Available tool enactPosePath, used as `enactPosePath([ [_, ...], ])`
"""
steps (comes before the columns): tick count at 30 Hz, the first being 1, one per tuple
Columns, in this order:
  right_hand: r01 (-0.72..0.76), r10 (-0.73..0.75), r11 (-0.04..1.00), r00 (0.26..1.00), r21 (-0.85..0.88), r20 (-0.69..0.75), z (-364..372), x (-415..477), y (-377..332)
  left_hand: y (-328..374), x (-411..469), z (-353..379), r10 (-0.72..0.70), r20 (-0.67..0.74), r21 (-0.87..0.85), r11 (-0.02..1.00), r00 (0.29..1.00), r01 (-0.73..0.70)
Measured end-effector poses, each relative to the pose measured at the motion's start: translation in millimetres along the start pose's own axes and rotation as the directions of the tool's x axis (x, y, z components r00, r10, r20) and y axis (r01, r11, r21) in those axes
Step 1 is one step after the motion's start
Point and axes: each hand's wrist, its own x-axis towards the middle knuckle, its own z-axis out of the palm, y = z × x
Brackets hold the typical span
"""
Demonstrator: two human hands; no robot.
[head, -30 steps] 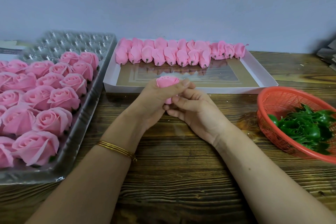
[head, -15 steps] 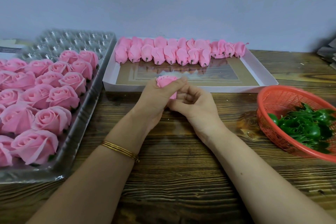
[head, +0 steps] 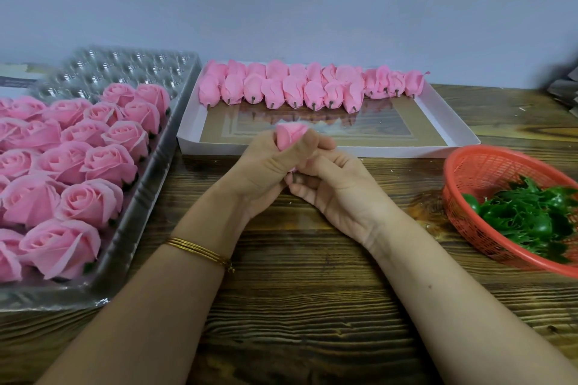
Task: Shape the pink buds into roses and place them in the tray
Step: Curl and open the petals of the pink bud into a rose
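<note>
left hand (head: 266,166): on my feed it's curled round the pink bud (head: 289,134), thumb laid up the front, and the petal top pokes out above the fingers

right hand (head: 339,189): tucked right up against the left one, fingers curled in at the bud's bottom end, pinching the dark stub there as far as I can make out

where the bud is: held up off the table (head: 297,306), between both hands, just in front of the near wall of the white box (head: 344,151)

tray (head: 150,191): clear plastic, over on the left; opened roses (head: 90,203) pack the near part, and the moulded cups show at the far end

spare buds (head: 281,89): lined up along the far side of the white box, stubs pointing toward me

basket (head: 488,166): red mesh one on the right, with green leaves (head: 525,216) piled inside

wrist: thin gold bangles (head: 200,251) on the left arm
</note>
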Motion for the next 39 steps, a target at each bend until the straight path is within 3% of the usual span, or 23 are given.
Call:
enactPosePath([
  [5,0.007,-0.007,1.000,1.000,-0.007,-0.005,-1.5,-0.4,1.8,-7.8,5.0,0.6,-0.026,-0.142,0.011,1.000,0.990,0.028],
  [9,0.111,-0.125,0.983,0.988,-0.146,-0.092,-1.3,0.5,10.0,-12.1,9.3,1.0,-0.024,-0.224,-0.035,0.999,0.974,0.017],
  [17,0.184,-0.222,0.944,0.968,-0.275,-0.115,-2.9,2.0,11.8,-14.5,10.6,-0.2,0.021,-0.216,0.003,1.000,0.976,-0.021],
  [26,0.089,-0.100,0.981,0.994,-0.171,-0.054,-3.0,1.7,5.8,-7.3,4.5,-4.5,0.004,-0.063,0.061,0.998,0.998,0.000],
  [33,0.058,-0.060,0.990,0.998,-0.126,-0.013,-1.4,1.0,2.4,-3.9,1.6,2.4,0.053,-0.099,0.069,0.997,0.994,-0.046],
  [39,0.007,-0.006,1.000,0.993,0.011,-0.114,-2.7,3.0,-1.4,-11.7,6.4,1.0,0.164,-0.204,0.135,0.981,0.965,-0.138],
])
